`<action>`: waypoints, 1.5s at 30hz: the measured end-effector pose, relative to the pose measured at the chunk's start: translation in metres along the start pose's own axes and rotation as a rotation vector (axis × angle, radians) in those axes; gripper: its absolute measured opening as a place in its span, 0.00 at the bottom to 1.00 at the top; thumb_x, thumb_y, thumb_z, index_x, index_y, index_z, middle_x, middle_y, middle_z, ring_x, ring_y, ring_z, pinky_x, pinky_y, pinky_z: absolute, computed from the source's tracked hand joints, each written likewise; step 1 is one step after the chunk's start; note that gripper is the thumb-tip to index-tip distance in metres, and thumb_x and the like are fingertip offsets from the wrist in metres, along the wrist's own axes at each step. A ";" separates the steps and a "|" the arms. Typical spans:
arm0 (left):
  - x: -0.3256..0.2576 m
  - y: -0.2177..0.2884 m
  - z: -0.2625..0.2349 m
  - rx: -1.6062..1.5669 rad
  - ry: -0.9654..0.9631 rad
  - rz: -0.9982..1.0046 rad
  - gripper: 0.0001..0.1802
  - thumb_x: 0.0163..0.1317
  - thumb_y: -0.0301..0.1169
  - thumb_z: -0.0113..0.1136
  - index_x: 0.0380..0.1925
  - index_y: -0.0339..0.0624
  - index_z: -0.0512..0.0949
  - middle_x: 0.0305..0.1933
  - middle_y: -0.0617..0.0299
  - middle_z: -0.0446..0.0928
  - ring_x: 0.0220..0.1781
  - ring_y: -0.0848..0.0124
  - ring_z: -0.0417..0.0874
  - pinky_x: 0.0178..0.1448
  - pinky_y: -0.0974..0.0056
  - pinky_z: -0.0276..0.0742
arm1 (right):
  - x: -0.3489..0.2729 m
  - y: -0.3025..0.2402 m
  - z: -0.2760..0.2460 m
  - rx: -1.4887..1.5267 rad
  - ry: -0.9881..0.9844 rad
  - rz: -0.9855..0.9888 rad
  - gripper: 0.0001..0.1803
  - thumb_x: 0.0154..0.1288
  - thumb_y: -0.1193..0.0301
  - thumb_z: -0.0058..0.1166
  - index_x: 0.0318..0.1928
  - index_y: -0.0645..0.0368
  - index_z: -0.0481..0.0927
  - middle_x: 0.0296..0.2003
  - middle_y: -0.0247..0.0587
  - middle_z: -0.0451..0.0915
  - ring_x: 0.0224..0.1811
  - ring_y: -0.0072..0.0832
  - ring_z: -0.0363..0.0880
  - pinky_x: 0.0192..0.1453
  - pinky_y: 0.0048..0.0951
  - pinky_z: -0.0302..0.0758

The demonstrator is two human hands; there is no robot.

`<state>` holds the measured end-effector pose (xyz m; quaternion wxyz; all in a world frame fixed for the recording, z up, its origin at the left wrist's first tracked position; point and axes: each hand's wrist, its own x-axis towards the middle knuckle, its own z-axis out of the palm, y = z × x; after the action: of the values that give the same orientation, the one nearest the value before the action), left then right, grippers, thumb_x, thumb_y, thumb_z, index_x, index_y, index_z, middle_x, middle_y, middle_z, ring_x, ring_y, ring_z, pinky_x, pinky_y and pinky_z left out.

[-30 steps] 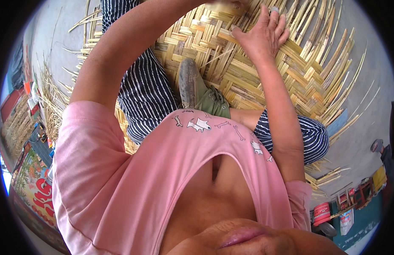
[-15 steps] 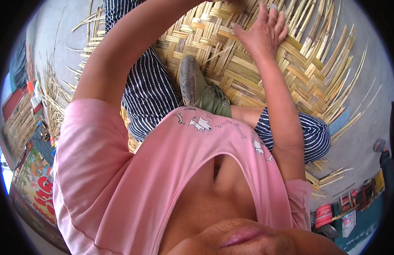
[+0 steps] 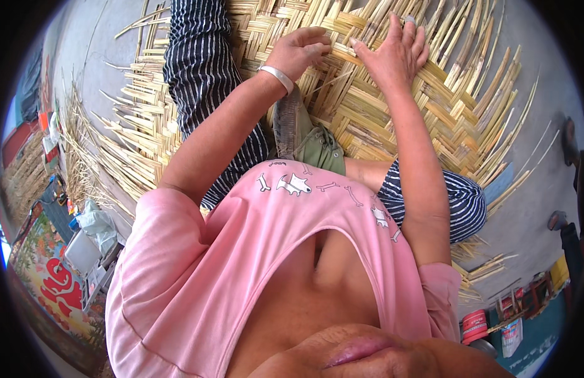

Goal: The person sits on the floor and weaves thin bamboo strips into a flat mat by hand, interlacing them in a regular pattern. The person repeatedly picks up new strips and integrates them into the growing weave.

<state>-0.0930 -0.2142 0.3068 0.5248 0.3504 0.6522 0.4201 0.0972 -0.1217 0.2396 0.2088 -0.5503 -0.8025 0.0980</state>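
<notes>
I see a wide woven mat (image 3: 393,107) of pale yellow strips spread on a grey floor (image 3: 97,57), filling the far middle of the floor, its loose strip ends fanning out to the left and right. I sit on the mat's near part in striped trousers (image 3: 204,75) and a pink shirt (image 3: 254,264), with a green shoe (image 3: 304,142) tucked in front of me. Along the floor's left edge lie a bundle of loose strips (image 3: 84,170), a colourful printed sheet (image 3: 46,283) and a white bag (image 3: 97,223). At the near right corner stands a small red can (image 3: 475,324).

My left hand (image 3: 301,50), a silver bracelet (image 3: 277,77) on its wrist, is curled with fingertips pinching a strip (image 3: 342,53) at the mat's far middle. My right hand (image 3: 393,53), just beside it, lies open and flat, fingers spread, pressing down on the weave.
</notes>
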 end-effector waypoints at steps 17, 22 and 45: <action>0.008 -0.005 0.000 0.056 -0.036 0.050 0.24 0.73 0.20 0.53 0.68 0.29 0.70 0.63 0.48 0.82 0.65 0.63 0.83 0.68 0.64 0.78 | -0.001 -0.005 -0.005 -0.023 -0.046 0.015 0.57 0.57 0.35 0.66 0.79 0.48 0.59 0.79 0.57 0.53 0.85 0.52 0.37 0.85 0.57 0.32; 0.017 -0.017 0.001 0.083 -0.072 0.111 0.26 0.73 0.24 0.56 0.70 0.33 0.70 0.63 0.52 0.82 0.64 0.66 0.83 0.66 0.64 0.78 | 0.000 -0.009 -0.012 -0.041 -0.005 0.017 0.56 0.55 0.37 0.69 0.77 0.50 0.62 0.77 0.56 0.57 0.84 0.54 0.43 0.85 0.56 0.35; 0.039 -0.039 -0.013 0.441 -0.024 0.068 0.30 0.64 0.33 0.64 0.65 0.32 0.74 0.54 0.50 0.83 0.52 0.62 0.85 0.52 0.58 0.83 | -0.214 0.080 -0.211 -0.103 0.392 0.228 0.22 0.67 0.67 0.65 0.58 0.64 0.80 0.61 0.57 0.79 0.66 0.53 0.74 0.72 0.49 0.68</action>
<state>-0.1144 -0.1971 0.2568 0.4289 0.4834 0.7098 0.2804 0.3238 -0.3053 0.3485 0.3199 -0.6557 -0.6832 -0.0293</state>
